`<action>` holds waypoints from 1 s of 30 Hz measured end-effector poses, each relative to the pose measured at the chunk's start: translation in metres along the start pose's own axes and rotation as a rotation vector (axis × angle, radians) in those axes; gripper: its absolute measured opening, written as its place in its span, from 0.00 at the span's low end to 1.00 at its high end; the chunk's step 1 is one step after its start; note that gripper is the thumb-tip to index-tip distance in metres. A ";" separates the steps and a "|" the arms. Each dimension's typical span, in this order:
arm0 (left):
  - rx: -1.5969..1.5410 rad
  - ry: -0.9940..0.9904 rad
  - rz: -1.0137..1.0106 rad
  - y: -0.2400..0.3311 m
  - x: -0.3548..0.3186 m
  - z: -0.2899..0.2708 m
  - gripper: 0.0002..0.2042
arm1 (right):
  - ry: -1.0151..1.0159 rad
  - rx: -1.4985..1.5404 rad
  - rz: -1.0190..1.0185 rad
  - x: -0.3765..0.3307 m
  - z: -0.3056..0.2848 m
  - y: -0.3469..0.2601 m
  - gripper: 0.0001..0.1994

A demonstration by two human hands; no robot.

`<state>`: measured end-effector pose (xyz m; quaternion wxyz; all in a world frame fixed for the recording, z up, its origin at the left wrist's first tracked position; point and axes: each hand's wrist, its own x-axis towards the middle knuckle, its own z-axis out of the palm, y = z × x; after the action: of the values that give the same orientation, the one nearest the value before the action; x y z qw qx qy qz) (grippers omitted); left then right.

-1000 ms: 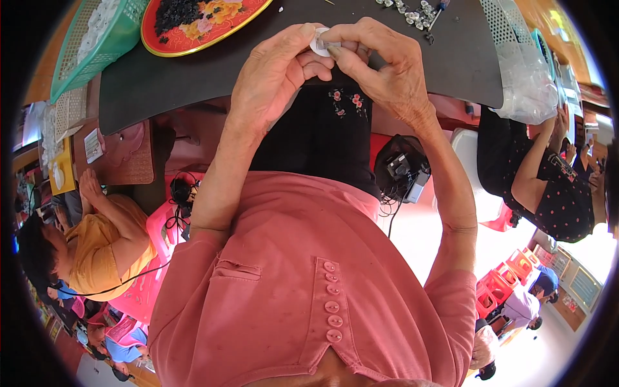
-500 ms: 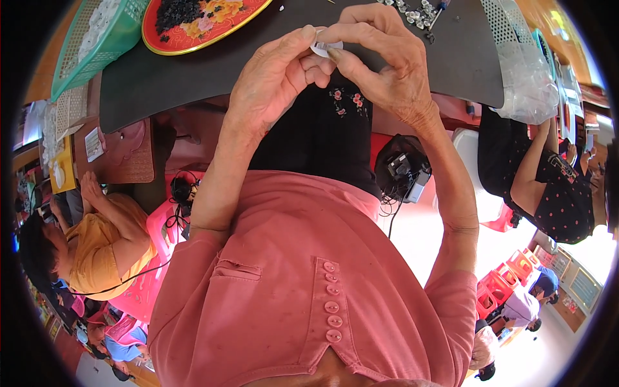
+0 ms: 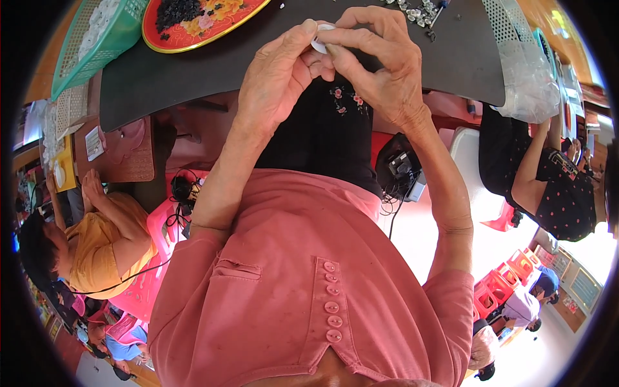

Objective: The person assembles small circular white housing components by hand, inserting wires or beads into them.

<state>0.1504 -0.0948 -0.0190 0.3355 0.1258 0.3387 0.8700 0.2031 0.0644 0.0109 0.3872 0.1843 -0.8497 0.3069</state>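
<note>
1. Small white disc-shaped part (image 3: 319, 39) is held above the dark table (image 3: 193, 71), pinched between both hands.
2. Left hand (image 3: 277, 71) and right hand (image 3: 380, 64) are closed narrowly on it.
3. Risk: the fingertip grip may slip, dropping the part among the loose pieces (image 3: 416, 9).

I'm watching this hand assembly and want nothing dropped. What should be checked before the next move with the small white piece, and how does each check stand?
1. Small white piece pinched between both hands: ok, its edge shows between the fingertips.
2. Left hand grip: ok, thumb and fingers close on the piece.
3. Right hand grip: ok, fingers curl over the piece from the other side.
4. Hands above the dark mat: ok, a dropped piece would likely land there.
5. Piece's condition: cannot tell, mostly hidden by fingers.
6. Red tray of dark parts: ok, apart from the left hand, on the mat.
</note>
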 end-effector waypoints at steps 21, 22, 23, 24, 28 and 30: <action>-0.072 -0.028 0.003 0.001 0.000 -0.004 0.15 | 0.009 0.116 0.067 -0.003 0.008 -0.004 0.12; -0.042 -0.017 -0.005 0.002 -0.001 -0.002 0.14 | 0.030 0.110 0.051 -0.004 0.008 -0.003 0.14; -0.042 -0.016 -0.004 0.002 -0.001 0.000 0.14 | 0.051 0.104 0.036 -0.004 0.008 -0.003 0.16; -0.029 0.017 -0.002 0.002 -0.001 0.002 0.14 | 0.050 0.103 0.036 -0.004 0.008 -0.003 0.16; -0.021 0.091 -0.005 0.003 -0.002 0.006 0.14 | -0.026 0.088 0.038 -0.001 0.004 -0.009 0.23; -0.053 0.051 -0.002 0.002 -0.002 0.001 0.14 | -0.044 0.077 0.039 -0.001 0.003 -0.010 0.25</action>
<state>0.1514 -0.0968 -0.0163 0.3310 0.0943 0.3240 0.8812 0.2077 0.0544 0.0122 0.3550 0.1893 -0.8488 0.3429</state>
